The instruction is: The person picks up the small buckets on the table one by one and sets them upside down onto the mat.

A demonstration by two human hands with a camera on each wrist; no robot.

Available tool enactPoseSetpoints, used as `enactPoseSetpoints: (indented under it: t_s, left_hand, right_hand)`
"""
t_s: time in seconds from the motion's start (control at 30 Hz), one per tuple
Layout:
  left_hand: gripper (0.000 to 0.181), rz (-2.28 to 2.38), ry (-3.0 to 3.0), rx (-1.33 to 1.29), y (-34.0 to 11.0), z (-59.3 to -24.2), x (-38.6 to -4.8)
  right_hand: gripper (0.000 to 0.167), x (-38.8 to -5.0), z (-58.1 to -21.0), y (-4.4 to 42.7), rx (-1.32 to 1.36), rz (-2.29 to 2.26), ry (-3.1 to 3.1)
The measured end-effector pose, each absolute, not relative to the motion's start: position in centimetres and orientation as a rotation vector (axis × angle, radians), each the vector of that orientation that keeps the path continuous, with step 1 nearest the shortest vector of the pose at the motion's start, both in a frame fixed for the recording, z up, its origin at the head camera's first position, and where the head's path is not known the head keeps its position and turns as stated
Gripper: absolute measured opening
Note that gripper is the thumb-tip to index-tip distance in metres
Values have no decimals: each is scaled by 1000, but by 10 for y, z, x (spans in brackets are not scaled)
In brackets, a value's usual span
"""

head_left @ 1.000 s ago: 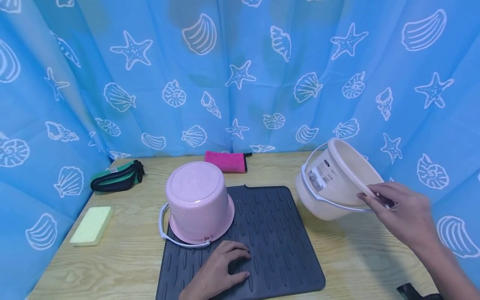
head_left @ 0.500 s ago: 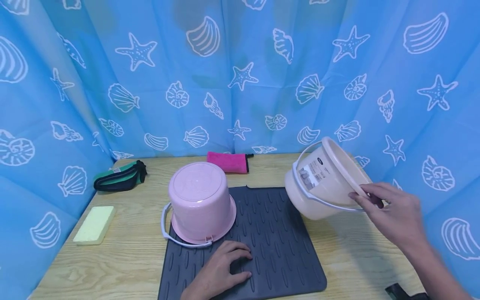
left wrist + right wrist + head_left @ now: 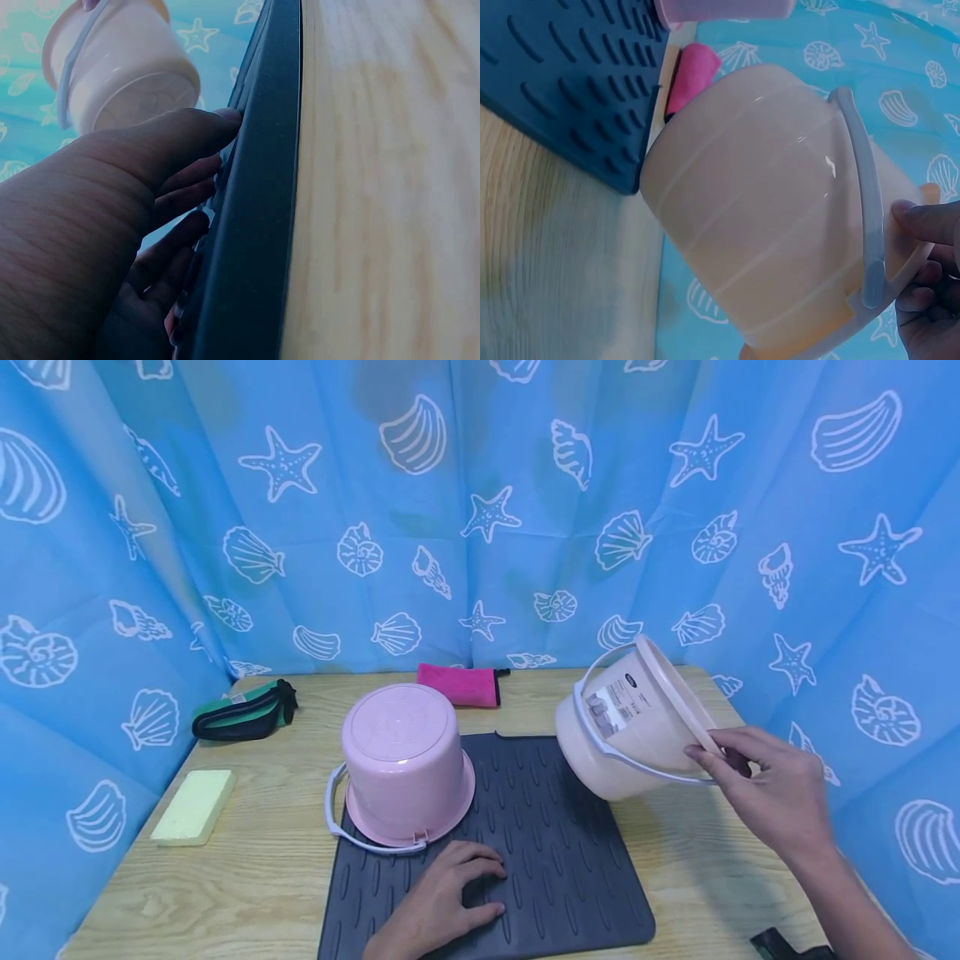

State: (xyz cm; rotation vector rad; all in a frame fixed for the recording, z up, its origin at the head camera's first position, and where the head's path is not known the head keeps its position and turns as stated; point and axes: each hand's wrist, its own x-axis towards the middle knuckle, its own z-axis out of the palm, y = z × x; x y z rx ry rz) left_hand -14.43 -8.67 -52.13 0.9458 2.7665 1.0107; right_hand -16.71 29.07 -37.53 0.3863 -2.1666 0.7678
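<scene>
My right hand [image 3: 776,789] pinches the rim of a cream bucket [image 3: 626,727], which tilts with its mouth toward the right and its base over the mat's right edge. In the right wrist view the thumb presses the outside of the bucket [image 3: 757,195]. A pink bucket [image 3: 405,760] stands upside down on the left part of the dark ribbed mat [image 3: 555,860], its pale handle down at the left. My left hand [image 3: 442,897] rests on the mat in front of it, fingers loosely bent and holding nothing; the left wrist view shows its thumb [image 3: 180,135] at the mat's edge.
At the left of the wooden table [image 3: 247,877] lie a yellow sponge [image 3: 193,807] and a green and black pouch [image 3: 246,712]. A pink cloth item [image 3: 459,685] lies behind the mat. Something black [image 3: 780,945] is at the lower right. A blue shell-patterned curtain [image 3: 510,510] surrounds the table.
My right hand has moved the cream bucket leftward, from beside the mat to over its right edge. My left hand and the pink bucket stay in place on the mat.
</scene>
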Motion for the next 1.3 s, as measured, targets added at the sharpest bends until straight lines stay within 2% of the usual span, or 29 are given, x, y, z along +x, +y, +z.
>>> enactPoseSetpoints:
  t_s: [1.3]
  left_hand:
    - [28,1004,2781,940,-86,-520,-143]
  right_hand:
    - [17,-168,-396,255,97,1169,-2192]
